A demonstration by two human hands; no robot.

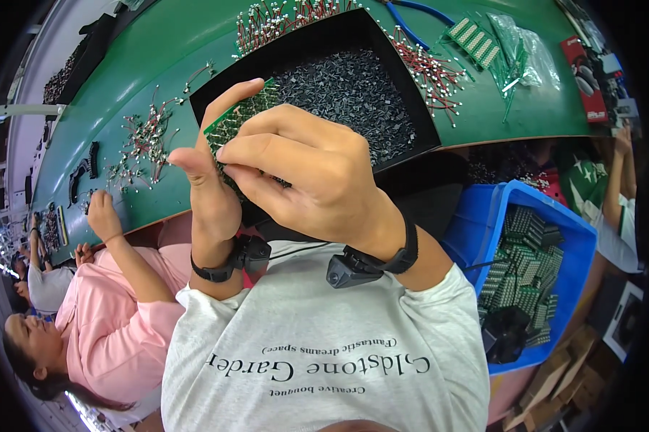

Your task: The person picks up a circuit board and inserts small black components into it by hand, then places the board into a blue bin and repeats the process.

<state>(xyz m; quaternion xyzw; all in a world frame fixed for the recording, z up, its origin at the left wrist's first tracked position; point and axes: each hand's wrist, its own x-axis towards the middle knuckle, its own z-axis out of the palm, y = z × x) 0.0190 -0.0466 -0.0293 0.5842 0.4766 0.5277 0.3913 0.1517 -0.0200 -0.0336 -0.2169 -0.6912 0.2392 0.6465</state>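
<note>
A green circuit board panel (pixel 227 127) is tilted up over the near left part of a black tray. My left hand (pixel 213 180) holds it from the left, index finger stretched along its far side and thumb sticking out. Across its front comes my right hand (pixel 317 169), with thumb and fingertips pinched together at the board's face. Whatever is in that pinch is too small to make out. Behind both hands, the black tray (pixel 424 119) holds a heap of small black parts (pixel 346 90). My right hand covers much of the board.
Red-and-white wire leads (pixel 148 140) lie left of the tray, with more (pixel 432 72) on its right. Beyond are blue-handled pliers (pixel 411 29) and a board panel (pixel 474 43). A blue bin (pixel 580 252) of stacked boards stands at my right. A co-worker in pink (pixel 115 317) sits at left.
</note>
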